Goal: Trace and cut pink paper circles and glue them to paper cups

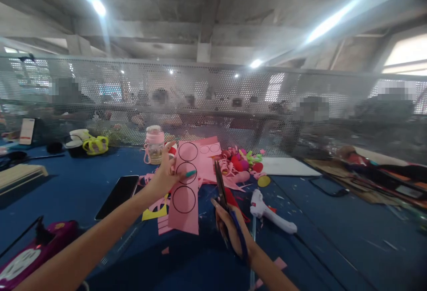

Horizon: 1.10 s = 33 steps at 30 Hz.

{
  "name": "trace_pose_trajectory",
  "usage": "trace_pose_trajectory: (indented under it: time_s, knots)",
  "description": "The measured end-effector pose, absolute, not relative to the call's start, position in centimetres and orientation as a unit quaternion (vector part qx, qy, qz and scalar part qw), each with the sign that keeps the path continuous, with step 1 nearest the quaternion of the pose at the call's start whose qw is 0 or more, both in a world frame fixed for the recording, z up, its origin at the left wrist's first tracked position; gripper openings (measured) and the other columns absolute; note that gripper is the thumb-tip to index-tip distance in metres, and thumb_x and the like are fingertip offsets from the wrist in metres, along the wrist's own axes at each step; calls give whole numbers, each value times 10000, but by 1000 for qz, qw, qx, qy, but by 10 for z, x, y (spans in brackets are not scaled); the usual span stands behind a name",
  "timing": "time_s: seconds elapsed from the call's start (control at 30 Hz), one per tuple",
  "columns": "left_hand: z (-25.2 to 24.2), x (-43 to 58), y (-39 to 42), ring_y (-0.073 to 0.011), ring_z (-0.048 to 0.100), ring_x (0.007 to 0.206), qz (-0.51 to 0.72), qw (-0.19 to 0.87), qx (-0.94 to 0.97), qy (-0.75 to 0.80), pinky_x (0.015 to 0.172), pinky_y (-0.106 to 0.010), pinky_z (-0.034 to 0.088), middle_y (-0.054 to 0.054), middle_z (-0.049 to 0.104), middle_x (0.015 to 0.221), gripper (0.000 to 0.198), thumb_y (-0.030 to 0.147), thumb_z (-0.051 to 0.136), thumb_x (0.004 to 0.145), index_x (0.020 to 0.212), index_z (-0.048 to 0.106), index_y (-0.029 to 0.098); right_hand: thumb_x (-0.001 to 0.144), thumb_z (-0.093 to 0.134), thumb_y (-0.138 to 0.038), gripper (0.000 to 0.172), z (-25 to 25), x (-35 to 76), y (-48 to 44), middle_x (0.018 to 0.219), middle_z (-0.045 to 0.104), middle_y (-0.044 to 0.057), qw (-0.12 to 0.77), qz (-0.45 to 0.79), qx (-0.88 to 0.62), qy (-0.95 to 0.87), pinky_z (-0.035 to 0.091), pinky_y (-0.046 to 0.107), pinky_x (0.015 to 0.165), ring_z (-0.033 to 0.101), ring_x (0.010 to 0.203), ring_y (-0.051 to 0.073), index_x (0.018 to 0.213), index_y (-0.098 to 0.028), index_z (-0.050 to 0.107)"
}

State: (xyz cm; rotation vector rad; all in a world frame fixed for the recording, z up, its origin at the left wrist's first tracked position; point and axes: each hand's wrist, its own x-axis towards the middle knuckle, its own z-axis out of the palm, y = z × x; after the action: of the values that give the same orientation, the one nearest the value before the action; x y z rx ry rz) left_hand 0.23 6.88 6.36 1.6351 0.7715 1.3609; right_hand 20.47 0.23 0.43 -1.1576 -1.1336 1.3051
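My left hand (167, 171) pinches a pink strip (183, 220) that has three black circles drawn down it. The strip is held up above the table, its lower end tilted toward me. My right hand (230, 226) is wrapped round a pair of scissors (220, 182) with dark blue handles. The blades point up and away from me, to the right of the strip and apart from it. Behind the strip lie more pink sheets (213, 148), one with smaller circles. Yellow scraps (155, 212) and pink offcuts lie below my left wrist.
A white glue gun (271, 215) with a cord lies right of the scissors. Colourful craft pieces (243, 162) are heaped behind. A phone (117, 197), a jar (154, 142) and a purple power strip (50, 242) are on the left. A perforated screen (187, 77) stands behind the table.
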Motion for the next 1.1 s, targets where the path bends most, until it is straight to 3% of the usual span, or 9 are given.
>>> trace_pose_trajectory:
  time_s: [0.1, 0.2, 0.37, 0.43, 0.53, 0.6, 0.77, 0.93, 1.1]
  knots:
    - [73, -2, 61, -256, 613, 955, 517, 457, 653, 312, 714, -365, 553, -133, 540, 1180, 891, 314, 745, 686, 1352, 156, 273, 620, 666, -634, 504, 2, 208, 4, 448, 406, -74, 482, 529, -479, -509, 247, 168, 358, 355, 381, 43, 679, -170, 479]
    - [87, -7, 55, -192, 625, 816, 475, 452, 681, 325, 661, -305, 545, -107, 593, 1051, 702, 315, 728, 704, 1266, 325, 197, 646, 650, -620, 484, 6, 211, 2, 492, 442, -61, 468, 509, -471, -548, 306, 186, 409, 392, 429, 60, 711, -160, 515]
    - [99, -15, 52, -152, 575, 887, 452, 380, 740, 321, 606, -191, 496, -102, 478, 1272, 568, 285, 711, 704, 1218, 484, 204, 731, 589, -581, 429, 17, 210, -4, 563, 497, -26, 408, 486, -453, -626, 361, 223, 486, 447, 508, 95, 706, -155, 538]
    - [100, -18, 52, -106, 576, 761, 416, 376, 765, 315, 514, -164, 456, -96, 446, 1309, 580, 287, 703, 706, 1243, 493, 230, 770, 556, -558, 408, 21, 210, -6, 560, 490, -27, 379, 487, -446, -648, 337, 222, 472, 428, 503, 91, 701, -157, 527]
    - [103, -22, 50, -1, 454, 499, 357, 382, 792, 316, 393, -143, 347, -79, 456, 1287, 593, 294, 690, 720, 1276, 483, 276, 784, 540, -546, 392, 23, 209, -9, 545, 464, -38, 359, 494, -457, -647, 314, 217, 451, 402, 480, 81, 709, -163, 508]
    - [105, -25, 48, 32, 343, 424, 334, 378, 804, 314, 356, -136, 268, -60, 496, 1232, 574, 289, 684, 732, 1272, 489, 289, 770, 541, -564, 403, 23, 208, -10, 540, 460, -42, 354, 494, -468, -642, 315, 219, 442, 403, 466, 82, 726, -165, 503]
    - [109, -28, 45, 14, 264, 422, 310, 371, 817, 313, 359, -124, 223, -25, 596, 995, 598, 280, 691, 731, 1290, 478, 264, 771, 522, -581, 414, 16, 210, -10, 552, 474, -46, 341, 498, -474, -641, 324, 226, 437, 408, 455, 88, 816, -169, 515]
    - [110, -31, 47, -2, 351, 479, 298, 341, 835, 313, 405, -125, 297, -39, 567, 1149, 589, 291, 686, 726, 1283, 495, 303, 786, 509, -574, 411, 17, 210, -10, 578, 481, -37, 316, 487, -482, -656, 338, 216, 458, 425, 481, 89, 828, -168, 555]
    - [110, -33, 48, -58, 513, 613, 304, 333, 839, 304, 509, -160, 395, -49, 583, 1176, 608, 286, 682, 724, 1300, 488, 288, 765, 545, -545, 391, 25, 208, -9, 556, 457, -41, 315, 490, -464, -667, 322, 205, 433, 405, 455, 82, 791, -157, 591]
